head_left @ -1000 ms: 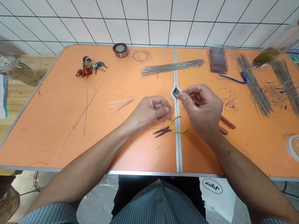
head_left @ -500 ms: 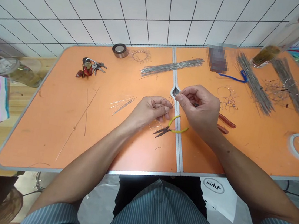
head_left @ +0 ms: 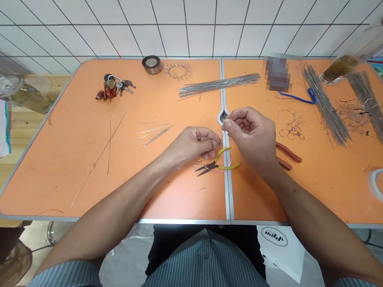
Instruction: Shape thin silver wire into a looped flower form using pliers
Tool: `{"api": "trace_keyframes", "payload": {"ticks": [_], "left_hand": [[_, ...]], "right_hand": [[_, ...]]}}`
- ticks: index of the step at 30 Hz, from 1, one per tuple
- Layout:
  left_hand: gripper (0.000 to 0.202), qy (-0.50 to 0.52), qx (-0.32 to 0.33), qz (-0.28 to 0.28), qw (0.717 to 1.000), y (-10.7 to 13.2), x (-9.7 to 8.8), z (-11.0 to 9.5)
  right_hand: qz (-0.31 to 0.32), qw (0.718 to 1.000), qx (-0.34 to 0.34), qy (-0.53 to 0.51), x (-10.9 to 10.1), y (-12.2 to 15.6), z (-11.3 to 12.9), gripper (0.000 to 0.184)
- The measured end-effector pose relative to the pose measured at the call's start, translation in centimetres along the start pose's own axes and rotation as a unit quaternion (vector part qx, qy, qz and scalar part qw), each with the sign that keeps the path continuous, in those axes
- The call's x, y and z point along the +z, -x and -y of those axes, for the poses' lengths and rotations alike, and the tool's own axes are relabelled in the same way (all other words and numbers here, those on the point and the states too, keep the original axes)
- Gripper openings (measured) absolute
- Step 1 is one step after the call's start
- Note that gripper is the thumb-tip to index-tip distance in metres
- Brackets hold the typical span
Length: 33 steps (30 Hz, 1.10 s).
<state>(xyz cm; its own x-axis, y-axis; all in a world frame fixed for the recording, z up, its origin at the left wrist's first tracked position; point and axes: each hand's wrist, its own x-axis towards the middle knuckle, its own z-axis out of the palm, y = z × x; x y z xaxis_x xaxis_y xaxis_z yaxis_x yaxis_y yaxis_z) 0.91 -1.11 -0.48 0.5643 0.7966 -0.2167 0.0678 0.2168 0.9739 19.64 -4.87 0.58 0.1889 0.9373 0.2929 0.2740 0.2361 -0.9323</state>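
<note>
In the head view, the left hand (head_left: 197,143) and the right hand (head_left: 251,131) are raised close together near the middle of an orange folding table with a pale metal edge (head_left: 67,158). Between their fingertips is a thin, dark, bent metal wire (head_left: 223,135). The left thumb and forefinger pinch it near a small curve, and the right thumb and forefinger are pressed together on it just beside the table's central seam. The wire is so fine here that it may be one piece or two; I cannot tell.

Just below the hands lie yellow-handled pliers with dark pointed jaws (head_left: 214,165), handles spread across the seam. Red-handled pliers (head_left: 289,152) lie partly hidden behind the right hand. To the left of the left hand is a small fan of short silvery wires (head_left: 157,133), and farther left two long thin wires (head_left: 109,140) cross.

Beyond the hands, a straight bundle of silver wires (head_left: 219,85) lies across the seam. Toward the far left edge are a bunch of metal keys with a red fob (head_left: 119,85) and a squat brown tape roll (head_left: 152,69).
</note>
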Motion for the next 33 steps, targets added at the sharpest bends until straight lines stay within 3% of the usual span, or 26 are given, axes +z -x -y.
{"api": "trace_keyframes", "payload": {"ticks": [9, 16, 22, 25, 33], "left_hand": [[0.006, -0.001, -0.015, 0.007, 1.000, -0.12, 0.01, 0.10], [0.005, -0.001, -0.001, 0.029, 1.000, -0.20, -0.13, 0.39], [0.039, -0.020, 0.018, 0.016, 1.000, -0.15, -0.04, 0.41], [0.046, -0.023, 0.021, 0.005, 1.000, -0.17, -0.03, 0.58], [0.032, -0.008, 0.021, 0.014, 1.000, -0.11, 0.14, 0.48]], "right_hand": [[0.059, 0.996, 0.059, -0.030, -0.19, -0.14, -0.11, 0.011], [0.058, 0.995, 0.066, -0.052, -0.17, -0.15, -0.57, 0.008], [0.066, 0.994, 0.063, -0.055, -0.20, -0.12, -0.38, 0.009], [0.068, 0.994, 0.064, -0.058, -0.18, -0.11, -0.31, 0.010], [0.068, 0.994, 0.054, -0.060, -0.16, -0.33, -0.50, 0.013]]}}
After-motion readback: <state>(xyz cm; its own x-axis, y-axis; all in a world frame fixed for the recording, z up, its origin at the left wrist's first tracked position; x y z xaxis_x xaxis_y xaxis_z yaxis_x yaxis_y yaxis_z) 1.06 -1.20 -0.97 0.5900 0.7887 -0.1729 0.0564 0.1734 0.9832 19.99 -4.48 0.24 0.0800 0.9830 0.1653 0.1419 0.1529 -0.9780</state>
